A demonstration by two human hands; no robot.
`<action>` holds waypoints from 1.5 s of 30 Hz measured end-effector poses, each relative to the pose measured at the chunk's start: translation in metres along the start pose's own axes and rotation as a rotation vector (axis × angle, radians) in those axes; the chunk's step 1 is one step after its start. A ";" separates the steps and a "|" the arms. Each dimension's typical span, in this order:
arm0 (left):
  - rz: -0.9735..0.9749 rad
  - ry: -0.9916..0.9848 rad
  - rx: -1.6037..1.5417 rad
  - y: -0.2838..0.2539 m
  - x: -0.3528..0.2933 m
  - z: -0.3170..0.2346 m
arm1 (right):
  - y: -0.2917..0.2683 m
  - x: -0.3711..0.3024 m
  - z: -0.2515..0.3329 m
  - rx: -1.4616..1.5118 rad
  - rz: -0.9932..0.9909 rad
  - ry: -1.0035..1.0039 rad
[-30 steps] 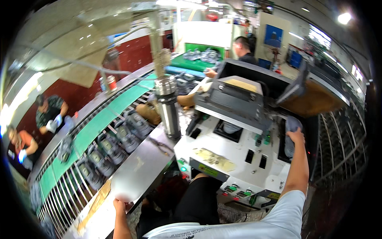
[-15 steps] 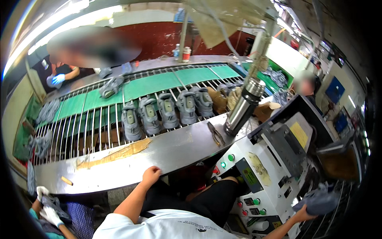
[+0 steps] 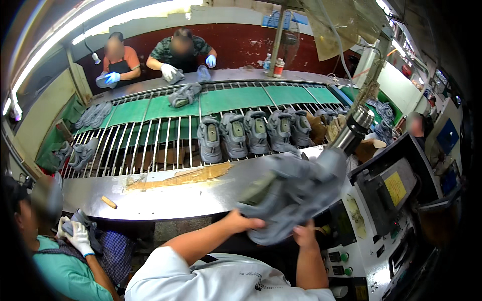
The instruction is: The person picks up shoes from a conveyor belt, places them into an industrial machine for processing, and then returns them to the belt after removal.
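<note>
I hold a grey shoe point(image 3: 293, 193) up in front of me with both hands. My left hand point(image 3: 242, 221) grips its near left end, and my right hand point(image 3: 305, 234) grips it from below on the right. The shoe is blurred and hangs over the steel bench edge point(image 3: 165, 200). Behind it, a row of several grey shoes point(image 3: 253, 133) stands on the slatted green conveyor point(image 3: 150, 135).
A machine with buttons and a yellow label point(image 3: 386, 210) stands at my right, with a metal cylinder point(image 3: 354, 130) above it. A person in white gloves point(image 3: 75, 236) sits at my left. Two people point(image 3: 150, 55) work across the conveyor. Another person point(image 3: 416, 125) stands at the far right.
My view swung from the machine on the right to the conveyor. My left hand left the bench edge, and both hands now hold a grey shoe in front of me.
</note>
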State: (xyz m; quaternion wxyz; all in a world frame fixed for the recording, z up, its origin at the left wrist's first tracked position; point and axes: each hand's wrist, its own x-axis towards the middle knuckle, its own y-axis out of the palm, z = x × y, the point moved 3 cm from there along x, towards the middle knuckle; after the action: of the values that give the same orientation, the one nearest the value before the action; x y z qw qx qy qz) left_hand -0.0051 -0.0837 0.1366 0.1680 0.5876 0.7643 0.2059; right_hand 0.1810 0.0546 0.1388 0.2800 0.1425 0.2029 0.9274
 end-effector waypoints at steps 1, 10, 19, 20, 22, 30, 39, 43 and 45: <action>-0.045 0.039 -0.291 -0.024 -0.015 -0.003 | 0.048 0.026 0.005 -0.054 0.095 0.117; -1.159 0.355 0.650 -0.165 -0.194 -0.017 | 0.103 0.065 -0.071 -0.379 0.771 0.536; -1.134 0.478 0.715 -0.245 -0.166 0.002 | -0.161 0.020 -0.097 -0.489 -0.443 0.501; -1.142 0.503 0.742 -0.255 -0.157 0.000 | -0.171 0.010 -0.091 -0.498 -0.518 0.492; -1.134 0.520 0.686 -0.265 -0.123 -0.013 | -0.209 -0.030 -0.109 -0.502 -0.765 0.414; -1.242 0.336 0.896 -0.355 -0.002 -0.072 | -0.191 -0.023 -0.135 -1.383 -0.486 0.489; -1.373 -0.065 1.003 -0.364 0.039 -0.067 | -0.190 -0.014 -0.140 -1.399 -0.403 0.614; -1.431 -0.196 1.051 -0.341 0.046 -0.073 | -0.186 -0.014 -0.135 -1.420 -0.371 0.726; -1.458 -0.170 1.170 -0.339 0.043 -0.063 | -0.193 -0.010 -0.139 -1.432 -0.365 0.754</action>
State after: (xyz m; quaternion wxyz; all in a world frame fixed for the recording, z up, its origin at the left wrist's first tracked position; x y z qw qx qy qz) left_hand -0.3284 -0.1258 0.0165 -0.0113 -0.0321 0.9112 -0.4106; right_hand 0.2259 0.1540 -0.0727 0.3623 -0.4258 -0.3366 0.7577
